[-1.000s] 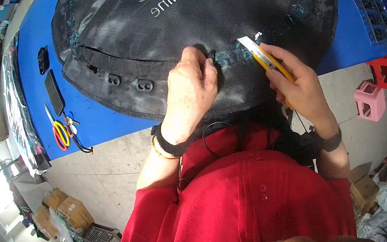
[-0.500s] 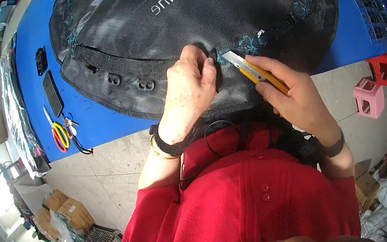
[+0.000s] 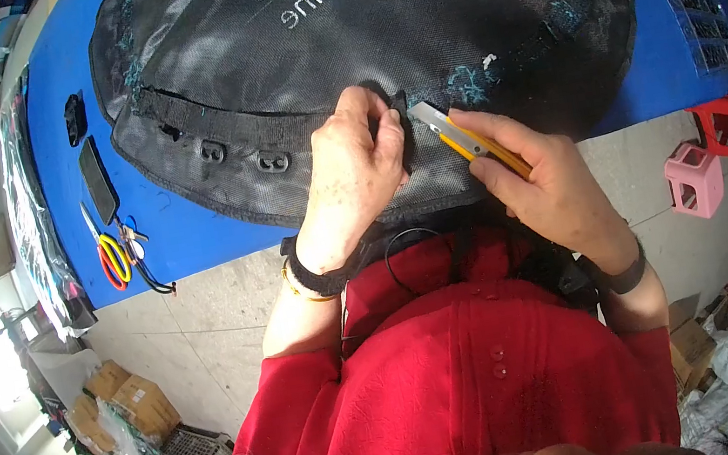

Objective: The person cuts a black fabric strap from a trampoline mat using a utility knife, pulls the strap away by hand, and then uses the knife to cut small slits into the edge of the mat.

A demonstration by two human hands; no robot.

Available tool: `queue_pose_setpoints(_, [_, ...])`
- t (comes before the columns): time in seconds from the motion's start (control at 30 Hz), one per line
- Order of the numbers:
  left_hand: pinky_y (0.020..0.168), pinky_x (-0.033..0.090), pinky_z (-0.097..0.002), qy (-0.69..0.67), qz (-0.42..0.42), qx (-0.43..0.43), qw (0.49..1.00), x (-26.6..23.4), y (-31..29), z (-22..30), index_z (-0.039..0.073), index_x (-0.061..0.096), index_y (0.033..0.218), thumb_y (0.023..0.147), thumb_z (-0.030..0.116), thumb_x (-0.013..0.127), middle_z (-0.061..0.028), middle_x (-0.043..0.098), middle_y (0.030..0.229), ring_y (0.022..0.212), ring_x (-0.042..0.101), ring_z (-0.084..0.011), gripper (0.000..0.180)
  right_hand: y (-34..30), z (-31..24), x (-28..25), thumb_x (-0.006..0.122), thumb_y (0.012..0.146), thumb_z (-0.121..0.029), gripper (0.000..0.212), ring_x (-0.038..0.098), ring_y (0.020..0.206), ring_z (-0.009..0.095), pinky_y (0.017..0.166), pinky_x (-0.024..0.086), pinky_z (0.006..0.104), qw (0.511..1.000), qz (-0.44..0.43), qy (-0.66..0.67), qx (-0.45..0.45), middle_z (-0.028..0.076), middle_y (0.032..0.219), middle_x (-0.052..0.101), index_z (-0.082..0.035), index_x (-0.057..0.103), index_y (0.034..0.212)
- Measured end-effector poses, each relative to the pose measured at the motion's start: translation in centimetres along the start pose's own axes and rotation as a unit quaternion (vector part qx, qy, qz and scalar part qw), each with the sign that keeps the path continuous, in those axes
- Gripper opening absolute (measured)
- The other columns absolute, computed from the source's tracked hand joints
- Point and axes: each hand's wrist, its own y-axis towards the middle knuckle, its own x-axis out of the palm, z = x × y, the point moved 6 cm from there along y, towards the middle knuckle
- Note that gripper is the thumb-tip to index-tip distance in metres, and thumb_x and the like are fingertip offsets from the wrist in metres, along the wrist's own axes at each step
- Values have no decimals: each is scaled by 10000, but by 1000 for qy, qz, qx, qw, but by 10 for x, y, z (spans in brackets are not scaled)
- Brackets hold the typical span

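Observation:
A large black mesh fabric piece [image 3: 464,15] with a rounded, bound edge lies over the table, with loose teal threads [image 3: 467,85] along its seam. My left hand [image 3: 353,154] is closed in a pinch on the black strap [image 3: 274,126] sewn along the fabric, close to its free end. In my right hand [image 3: 545,181] is a yellow utility knife [image 3: 479,147], its blade out and pointing up and left. The blade tip is just right of my left fingertips, by the teal thread bits at the seam; whether it touches the fabric I cannot tell.
On the blue table [image 3: 188,244], left of the fabric, lie scissors [image 3: 112,256] with red and yellow handles, a dark phone [image 3: 98,181] and a small black object [image 3: 75,120]. Pink [image 3: 694,181] and red [image 3: 724,131] stools stand on the floor at right, cardboard boxes [image 3: 143,404] at lower left.
My right hand has moved the knife slightly left and down, nearer to my left fingers. My left hand keeps its pinch, and the fabric has shifted very slightly left.

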Motion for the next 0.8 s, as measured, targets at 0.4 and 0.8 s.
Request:
queue_pose_setpoints(0.4, [498,535,-328,82,72,111,988,2,3,1,17,598,1023,985,136,687,-138,701,746,500,688,-182,153,-12,6,3,653,974,-68,409,718,1128,365,932,576,420,1000,-25,2,-17,210,1229,726,-68,640,1382])
queue_pose_setpoints(0.8, [542,518,-361,107,73,154,979,3,5,8,20,602,1031,1010,128,668,-161,665,671,589,730,-239,128,-13,8,5,662,973,-84,414,716,1098,388,918,572,443,998,-18,-26,-52,212,1225,724,-77,627,1386])
